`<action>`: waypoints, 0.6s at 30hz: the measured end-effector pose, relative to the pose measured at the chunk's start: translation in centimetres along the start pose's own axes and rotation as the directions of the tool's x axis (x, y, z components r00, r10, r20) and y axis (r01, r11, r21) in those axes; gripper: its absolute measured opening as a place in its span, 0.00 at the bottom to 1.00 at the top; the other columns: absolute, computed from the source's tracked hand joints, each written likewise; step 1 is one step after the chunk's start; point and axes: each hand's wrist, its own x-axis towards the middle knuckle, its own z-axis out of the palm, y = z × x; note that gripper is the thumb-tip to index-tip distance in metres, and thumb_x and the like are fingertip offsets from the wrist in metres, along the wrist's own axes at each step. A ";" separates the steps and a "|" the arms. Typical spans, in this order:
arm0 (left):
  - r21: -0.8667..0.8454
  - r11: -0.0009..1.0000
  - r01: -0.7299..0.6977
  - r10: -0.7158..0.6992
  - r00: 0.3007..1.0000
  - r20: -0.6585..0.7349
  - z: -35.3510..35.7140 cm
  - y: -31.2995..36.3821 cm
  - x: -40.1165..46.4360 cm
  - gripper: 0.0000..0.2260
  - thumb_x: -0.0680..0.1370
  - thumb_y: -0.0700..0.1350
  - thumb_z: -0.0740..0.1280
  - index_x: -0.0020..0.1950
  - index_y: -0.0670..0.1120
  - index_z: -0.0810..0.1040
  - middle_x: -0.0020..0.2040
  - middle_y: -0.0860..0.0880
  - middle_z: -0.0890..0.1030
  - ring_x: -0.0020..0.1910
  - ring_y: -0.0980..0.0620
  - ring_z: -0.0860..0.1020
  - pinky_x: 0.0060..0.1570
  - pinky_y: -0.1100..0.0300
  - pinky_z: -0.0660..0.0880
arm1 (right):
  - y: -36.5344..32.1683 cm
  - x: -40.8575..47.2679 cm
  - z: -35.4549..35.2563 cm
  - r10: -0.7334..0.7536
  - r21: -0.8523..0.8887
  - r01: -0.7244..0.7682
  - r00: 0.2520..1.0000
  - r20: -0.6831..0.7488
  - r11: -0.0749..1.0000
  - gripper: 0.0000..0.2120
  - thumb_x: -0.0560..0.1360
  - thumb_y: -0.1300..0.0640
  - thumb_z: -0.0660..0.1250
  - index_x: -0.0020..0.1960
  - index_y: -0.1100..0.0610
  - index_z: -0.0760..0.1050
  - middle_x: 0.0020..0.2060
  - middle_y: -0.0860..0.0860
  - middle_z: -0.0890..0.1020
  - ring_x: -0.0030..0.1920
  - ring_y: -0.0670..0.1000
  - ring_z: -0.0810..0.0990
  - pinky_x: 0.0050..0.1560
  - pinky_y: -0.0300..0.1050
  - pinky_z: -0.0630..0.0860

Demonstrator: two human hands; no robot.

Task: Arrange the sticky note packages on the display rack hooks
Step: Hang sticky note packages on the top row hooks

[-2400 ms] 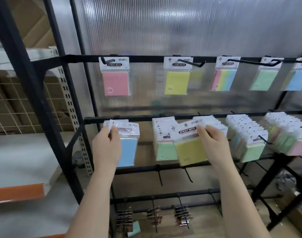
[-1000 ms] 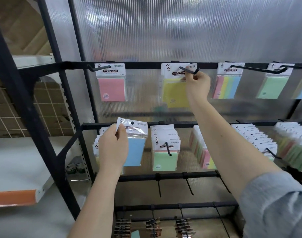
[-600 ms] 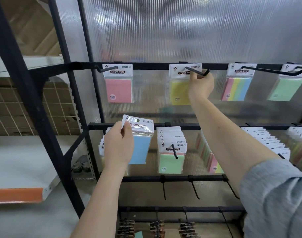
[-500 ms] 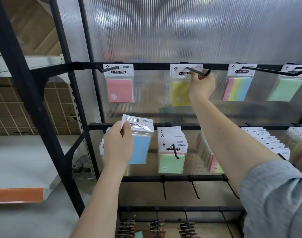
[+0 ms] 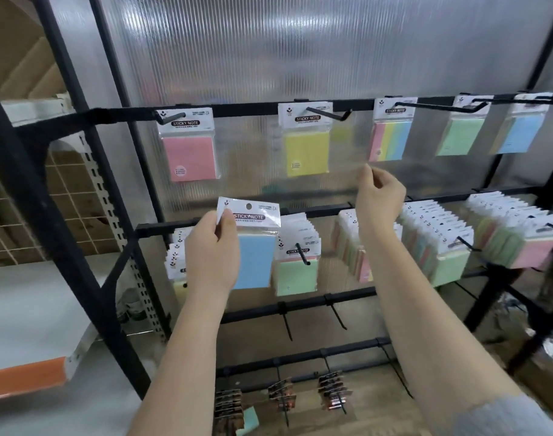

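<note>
A: What stood around the hands, and what got in the way?

B: A black display rack filled the frame before a ribbed translucent panel. On its top bar, single packs hung from hooks: a pink pack at upper left, a yellow pack at upper centre, a striped multicolour pack, then a green pack and a blue one towards the upper right. The middle bar carried thick rows of packs. A green-fronted row sat just right of the held pack, its hook tip poking forward. Dark clips hung at the bottom centre.

A: And the pack being handled?

B: The blue sticky note package had a white header card with a round punched hole and "STICKY NOTE" printed on it, in a clear sleeve. It was at centre left, in front of the middle bar and off any hook.

A: The grips?

B: The left hand pinched the header's left corner between thumb and fingers. The right hand, centre right below the yellow pack, held nothing, its fingers loosely curled.
</note>
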 end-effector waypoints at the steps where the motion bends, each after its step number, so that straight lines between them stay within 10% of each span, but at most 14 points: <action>1: -0.018 1.000 -0.005 0.005 1.000 0.022 0.2 0.3 -0.2 0.19 0.81 0.50 0.57 0.36 0.38 0.63 0.35 0.37 0.72 0.33 0.46 0.68 0.32 0.53 0.63 | 0.5 -0.6 -1.2 0.014 -0.010 -0.014 1.000 -0.018 1.000 0.11 0.79 0.54 0.62 0.41 0.56 0.78 0.31 0.44 0.77 0.32 0.41 0.71 0.34 0.29 0.68; 13: -0.009 0.978 -0.208 0.206 0.960 0.190 9.1 5.4 -4.4 0.20 0.81 0.49 0.58 0.30 0.48 0.60 0.27 0.54 0.67 0.27 0.65 0.69 0.25 0.70 0.63 | 6.7 0.9 -16.6 0.196 -0.005 -0.202 0.952 -0.234 0.979 0.12 0.78 0.56 0.59 0.44 0.55 0.81 0.35 0.46 0.81 0.40 0.45 0.79 0.49 0.43 0.75; 18: -0.069 0.974 -0.217 0.226 0.952 0.205 15.7 8.1 -6.8 0.19 0.81 0.51 0.59 0.33 0.43 0.64 0.27 0.54 0.67 0.26 0.58 0.66 0.24 0.63 0.64 | 8.9 6.0 -22.7 0.115 -0.166 -0.139 0.982 -0.149 0.976 0.13 0.78 0.57 0.60 0.55 0.59 0.80 0.40 0.47 0.81 0.44 0.47 0.77 0.49 0.42 0.72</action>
